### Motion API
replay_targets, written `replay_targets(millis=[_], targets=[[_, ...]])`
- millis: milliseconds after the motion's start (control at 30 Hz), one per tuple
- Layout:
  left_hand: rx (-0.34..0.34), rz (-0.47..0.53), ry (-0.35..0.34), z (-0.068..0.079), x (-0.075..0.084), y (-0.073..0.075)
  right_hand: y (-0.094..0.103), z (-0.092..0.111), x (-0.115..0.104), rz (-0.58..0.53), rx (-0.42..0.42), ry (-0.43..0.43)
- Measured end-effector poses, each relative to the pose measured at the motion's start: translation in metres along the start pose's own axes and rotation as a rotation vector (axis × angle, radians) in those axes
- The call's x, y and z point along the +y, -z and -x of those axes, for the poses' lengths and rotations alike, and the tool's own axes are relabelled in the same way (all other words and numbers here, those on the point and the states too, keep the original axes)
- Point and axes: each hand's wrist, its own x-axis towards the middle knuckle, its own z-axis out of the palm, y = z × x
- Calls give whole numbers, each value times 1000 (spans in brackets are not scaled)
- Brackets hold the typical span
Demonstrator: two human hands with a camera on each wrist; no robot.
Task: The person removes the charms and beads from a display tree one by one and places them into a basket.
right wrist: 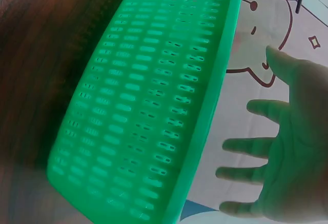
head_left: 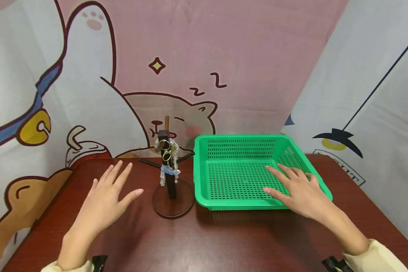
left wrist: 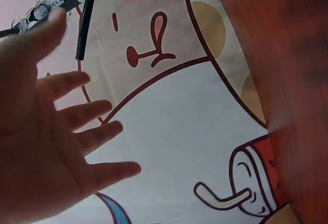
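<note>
My left hand (head_left: pixel 103 202) hovers over the table's left side with fingers spread, holding nothing. To its right stands a dark stand (head_left: pixel 170 185) with a round base and short arms. Beaded bracelets (head_left: pixel 175 162) and rings hang on it, along with a blue piece (head_left: pixel 168 170) whose kind I cannot tell. A green plastic basket (head_left: pixel 238 204) with slotted walls sits right of the stand. Above the basket's right part is my right hand (head_left: pixel 300 192), its fingers extended and nothing in it. In the right wrist view, this hand is beside the basket's rim (right wrist: pixel 205 116).
The reddish-brown table (head_left: pixel 224 241) carries both the stand and the basket. Behind it hangs a cloth backdrop (head_left: pixel 258 64) printed with cartoon animals, close to the table's back edge. Thin rods (head_left: pixel 149 163) stick out sideways from the stand.
</note>
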Motion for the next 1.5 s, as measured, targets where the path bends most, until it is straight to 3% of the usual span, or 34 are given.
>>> replay_targets(millis=[267, 400, 733, 967, 1500], targets=[[127, 236, -19, -19, -1, 3, 9, -8, -7, -93, -15, 85], [159, 311, -36, -30, -1, 3, 15, -14, -12, -165, -15, 144], [93, 384, 28, -47, 2, 6, 25, -36, -33, -386, -41, 270], [116, 401, 30, -52, 1, 2, 28, -53, -51, -435, -104, 331], [78, 427, 65, -57, 1, 0, 39, -88, -101, -508, -169, 443]])
